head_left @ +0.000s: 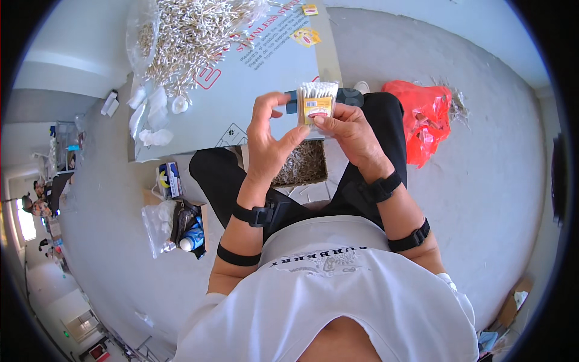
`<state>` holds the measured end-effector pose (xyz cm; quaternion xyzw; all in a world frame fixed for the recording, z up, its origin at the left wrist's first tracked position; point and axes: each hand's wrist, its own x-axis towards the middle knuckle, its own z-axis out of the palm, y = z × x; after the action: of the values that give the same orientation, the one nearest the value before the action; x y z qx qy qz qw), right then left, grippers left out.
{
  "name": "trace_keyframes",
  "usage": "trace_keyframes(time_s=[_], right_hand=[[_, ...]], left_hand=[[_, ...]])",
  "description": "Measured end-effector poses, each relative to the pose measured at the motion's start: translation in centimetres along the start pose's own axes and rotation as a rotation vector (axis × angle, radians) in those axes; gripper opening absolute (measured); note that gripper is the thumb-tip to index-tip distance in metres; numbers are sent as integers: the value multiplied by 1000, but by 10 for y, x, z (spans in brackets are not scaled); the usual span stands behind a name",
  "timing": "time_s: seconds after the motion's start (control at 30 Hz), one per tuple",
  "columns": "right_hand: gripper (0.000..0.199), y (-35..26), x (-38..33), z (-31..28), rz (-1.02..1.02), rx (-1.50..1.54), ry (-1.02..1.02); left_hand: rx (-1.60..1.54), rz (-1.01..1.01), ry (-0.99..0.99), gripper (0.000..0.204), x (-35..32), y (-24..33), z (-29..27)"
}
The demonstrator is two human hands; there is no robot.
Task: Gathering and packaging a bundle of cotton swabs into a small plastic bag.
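A small clear packet of cotton swabs (318, 92) with a yellow label is held upright above the table's near edge, the white tips at its top. My right hand (357, 134) pinches its lower right side between thumb and fingers. On the other side, my left hand (269, 137) has its fingers curved and spread apart. Its thumb tip is close to the packet's lower left corner; whether it touches cannot be made out. Below the hands, between my knees, is an open cardboard box (326, 161) with many loose swabs inside.
A big heap of loose cotton swabs (190, 45) in clear plastic covers the table's (265, 90) far left. White crumpled plastic (158, 111) lies nearer. Yellow labels (306, 37) are at the far right. On the floor are a red plastic bag (416, 111) and a box of belongings (204, 211).
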<state>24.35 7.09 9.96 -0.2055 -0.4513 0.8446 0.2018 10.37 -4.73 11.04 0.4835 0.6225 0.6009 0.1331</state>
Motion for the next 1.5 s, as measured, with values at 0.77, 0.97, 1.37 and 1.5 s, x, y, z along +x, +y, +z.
trace_keyframes(time_s=[0.77,0.97,1.37,1.5], right_hand=[[21,-15,-13,14,-213,-34,-109],[17,-10,-12,7,-212,-173,-85],[22,-10,-15,9,-187,-150,-59],[23,-13,-16,11,-179,-175,-58]], left_hand=[[-207,8,-56,26,28,47,19],[-254,-101,-88,26,31,52,18],[-351,-214,-115,24,32,42,10],[-276,-290,-138,28,29,38,1]])
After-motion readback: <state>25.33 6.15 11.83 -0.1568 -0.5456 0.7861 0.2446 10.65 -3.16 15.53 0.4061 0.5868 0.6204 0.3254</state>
